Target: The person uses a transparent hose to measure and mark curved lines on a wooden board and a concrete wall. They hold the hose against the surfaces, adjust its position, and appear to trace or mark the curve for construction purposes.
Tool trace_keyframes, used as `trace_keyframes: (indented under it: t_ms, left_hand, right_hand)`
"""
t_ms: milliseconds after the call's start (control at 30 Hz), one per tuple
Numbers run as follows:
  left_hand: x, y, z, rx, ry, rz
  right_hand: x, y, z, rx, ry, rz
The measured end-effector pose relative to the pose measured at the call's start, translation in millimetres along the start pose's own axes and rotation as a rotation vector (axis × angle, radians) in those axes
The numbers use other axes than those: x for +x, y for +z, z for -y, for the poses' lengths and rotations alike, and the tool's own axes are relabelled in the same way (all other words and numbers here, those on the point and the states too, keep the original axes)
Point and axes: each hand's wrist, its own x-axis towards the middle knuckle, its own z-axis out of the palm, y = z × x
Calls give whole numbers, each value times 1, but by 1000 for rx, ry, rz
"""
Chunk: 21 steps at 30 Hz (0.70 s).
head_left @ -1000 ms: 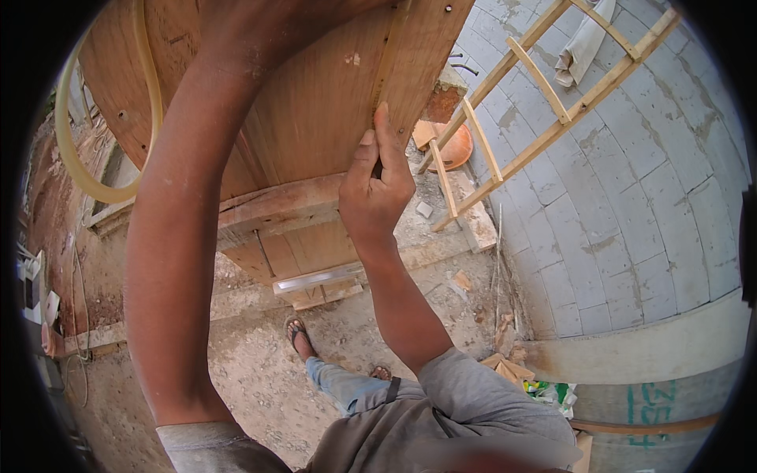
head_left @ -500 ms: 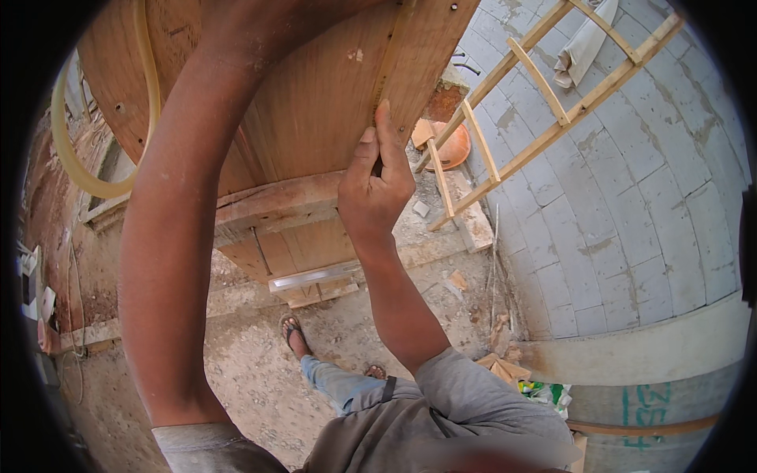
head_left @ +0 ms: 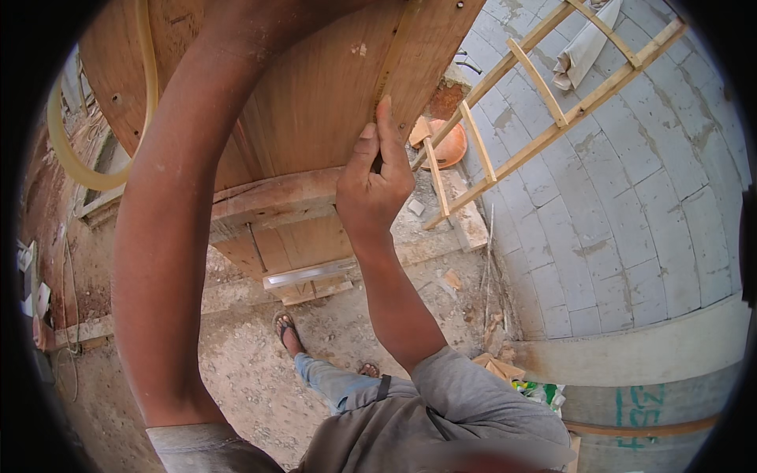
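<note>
A large brown plywood panel (head_left: 307, 118) stands upright in front of me, with a horizontal timber (head_left: 276, 197) across its lower part. My right hand (head_left: 374, 185) is closed near the panel's right edge, thumb and forefinger pointing up along it. From those fingertips a thin yellow tape measure (head_left: 384, 79) runs up the panel to the top of the picture. Something dark shows between the thumb and forefinger, too small to make out. My left forearm reaches up past the panel and bends right at the top. The left hand lies beyond the picture's upper edge.
A wooden ladder (head_left: 544, 146) leans at the right before a grey block wall (head_left: 615, 229). Beside it sits an orange bowl (head_left: 448, 146). A clear yellowish hose (head_left: 98, 180) loops at the left. Below the panel, a shiny metal bar (head_left: 309, 273) lies on wood.
The whole view has shifted slightly. My right hand keeps its place by the tape measure, and my left arm stays raised.
</note>
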Motion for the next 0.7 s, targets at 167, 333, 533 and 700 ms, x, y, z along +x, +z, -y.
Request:
trace_keyframes:
  t_ms: [167,333,533,700]
  left_hand:
    - [-1,-2,0,30,-48,117]
    - [-1,-3,-2,66,-49,137]
    - [-1,-2,-1,26,-48,112]
    - [2,-4,0,54,-15,94]
  right_hand:
    - [1,-2,1,-21,3,15]
    - [1,-3,3,-7,15,22]
    - [1,-3,3,-12,11,28]
    - [-1,-9,10,59,216,135]
